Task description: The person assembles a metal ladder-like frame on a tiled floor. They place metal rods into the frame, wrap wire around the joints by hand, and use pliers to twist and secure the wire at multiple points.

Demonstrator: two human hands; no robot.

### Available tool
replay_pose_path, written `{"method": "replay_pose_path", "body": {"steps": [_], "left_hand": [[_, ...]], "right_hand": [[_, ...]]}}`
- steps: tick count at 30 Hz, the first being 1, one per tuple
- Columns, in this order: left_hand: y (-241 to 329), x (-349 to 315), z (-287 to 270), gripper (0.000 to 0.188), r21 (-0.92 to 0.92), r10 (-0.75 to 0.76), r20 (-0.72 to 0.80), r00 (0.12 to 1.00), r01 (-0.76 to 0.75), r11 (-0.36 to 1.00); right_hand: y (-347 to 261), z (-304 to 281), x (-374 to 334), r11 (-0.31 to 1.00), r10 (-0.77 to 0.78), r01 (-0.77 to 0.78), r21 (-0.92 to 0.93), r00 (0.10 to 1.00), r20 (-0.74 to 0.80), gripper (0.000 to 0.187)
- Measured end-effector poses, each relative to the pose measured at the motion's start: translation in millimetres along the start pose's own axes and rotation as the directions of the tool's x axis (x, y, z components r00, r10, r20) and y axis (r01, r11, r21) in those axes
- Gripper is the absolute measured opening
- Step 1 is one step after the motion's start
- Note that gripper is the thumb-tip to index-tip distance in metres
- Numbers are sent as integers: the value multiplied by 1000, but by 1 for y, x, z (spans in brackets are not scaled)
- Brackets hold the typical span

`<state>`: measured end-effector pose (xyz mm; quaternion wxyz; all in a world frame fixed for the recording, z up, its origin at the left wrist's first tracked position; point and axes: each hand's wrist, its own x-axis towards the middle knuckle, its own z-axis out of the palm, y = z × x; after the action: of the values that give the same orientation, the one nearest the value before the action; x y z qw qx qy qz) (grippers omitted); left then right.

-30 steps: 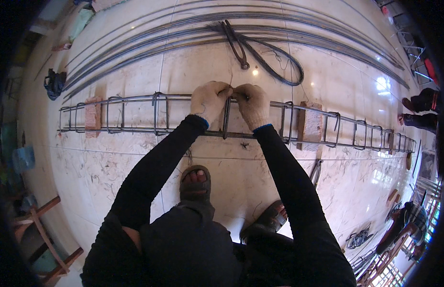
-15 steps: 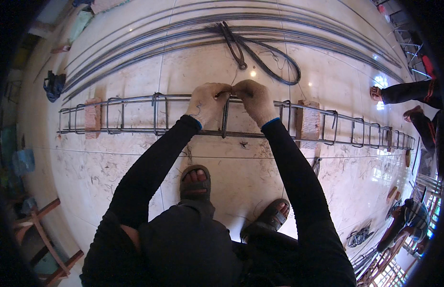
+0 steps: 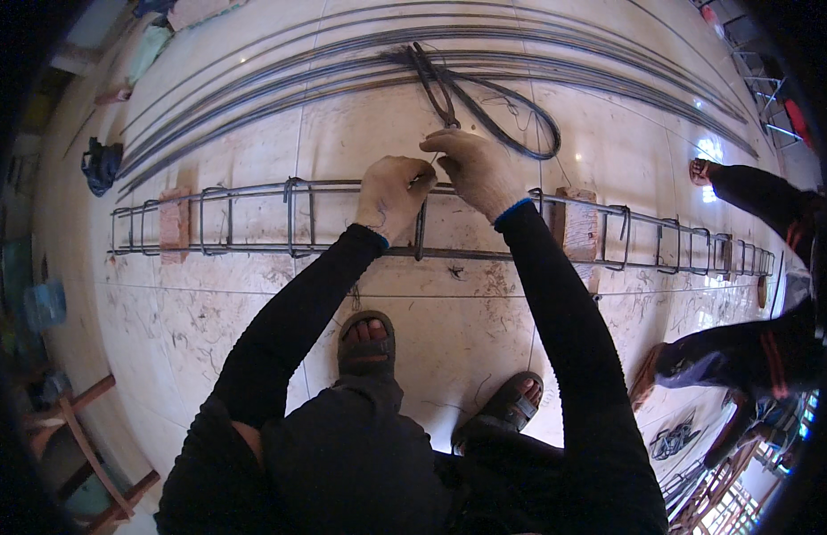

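Observation:
Both my hands wear pale work gloves and meet over the far bar of a long rebar cage (image 3: 342,251), at one of its stirrups (image 3: 420,234). My left hand (image 3: 391,196) is closed at that bar, thumb and fingertips pinched on what looks like a thin wire, mostly hidden. Just to its right, my right hand (image 3: 483,174) has its index finger stretched leftward and the thumb apart below it. Beyond the right fingertips, dark metal pincers (image 3: 434,82) lie across a looped bundle of black tie wire (image 3: 527,100).
Wooden blocks (image 3: 576,230) prop the cage off the tiled floor. Long steel bars (image 3: 342,64) lie along the far side. On the right, another person's leg (image 3: 734,358) is beside the cage. A dark wire coil (image 3: 673,439) lies lower right, a black bag (image 3: 102,166) far left.
My right hand has lifted away from the left and moved slightly farther, its index finger now extended. The other person's foot has stepped to the near side of the cage.

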<state>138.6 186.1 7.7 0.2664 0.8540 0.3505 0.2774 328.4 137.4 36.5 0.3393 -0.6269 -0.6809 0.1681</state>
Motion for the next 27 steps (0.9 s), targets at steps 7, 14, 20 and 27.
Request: {"method": "replay_pose_path", "body": {"steps": [7,14,20,27], "left_hand": [[-11,-8,16,11,-25,107,-129,986,-111,993],[-10,-11,16,11,-61,94,-150,984,-104,993],[-1,12,-4,18,-125,-238,136,962,255,959],[-38,39,-7,32,-184,-311,476,823,439,879]], "right_hand": [[15,-12,20,902,-110,218,-373,951,290,8],[16,7,-1,899,93,-5,-438,979,180,6],[-11,5,-25,860,132,-52,-507,984,122,8],[-71,33,-27,773,512,-450,-448,858,21,17]]}}
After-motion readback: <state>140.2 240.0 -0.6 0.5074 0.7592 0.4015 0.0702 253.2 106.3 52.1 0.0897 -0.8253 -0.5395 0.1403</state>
